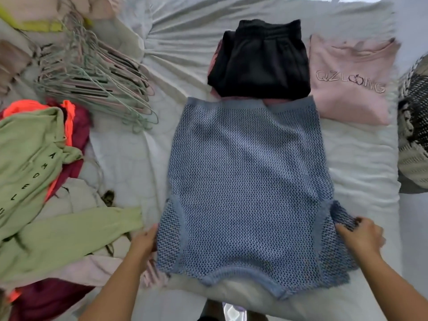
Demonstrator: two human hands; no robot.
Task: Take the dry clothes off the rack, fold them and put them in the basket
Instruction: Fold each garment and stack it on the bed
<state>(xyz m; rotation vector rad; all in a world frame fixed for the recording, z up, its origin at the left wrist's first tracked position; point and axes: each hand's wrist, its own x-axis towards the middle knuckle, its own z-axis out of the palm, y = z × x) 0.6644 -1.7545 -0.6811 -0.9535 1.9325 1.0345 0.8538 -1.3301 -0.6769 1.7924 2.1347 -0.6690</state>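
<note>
- Blue mesh knit top (250,181) lies flat in the middle of the bed (185,31), with its neckline toward the near edge and its hem right against the folded black shorts (259,63).
- My view shows the right hand (360,237) pinching the bunched right sleeve. The left hand (146,242) sits at the left side seam with its fingertips hidden by the knit, so I cannot tell whether it grasps.
- With 2 hands on an open weave, an uneven pull could stretch 1 side, or a finger could snag in a hole, and the fold would end up crooked.
- If the hem is shoved toward the far edge, it could knock the shorts stack askew, and perhaps the folded pink sweatshirt (349,79) just beside it.
- The green hoodie (30,158) trails a sleeve near the left hand, and I judge it could get dragged into the fold.
- The hangers (92,75) toward the far left corner lie well apart, so they pose little risk.
- A woven thing (414,126) at the right edge may be the basket, but I cannot tell.
</note>
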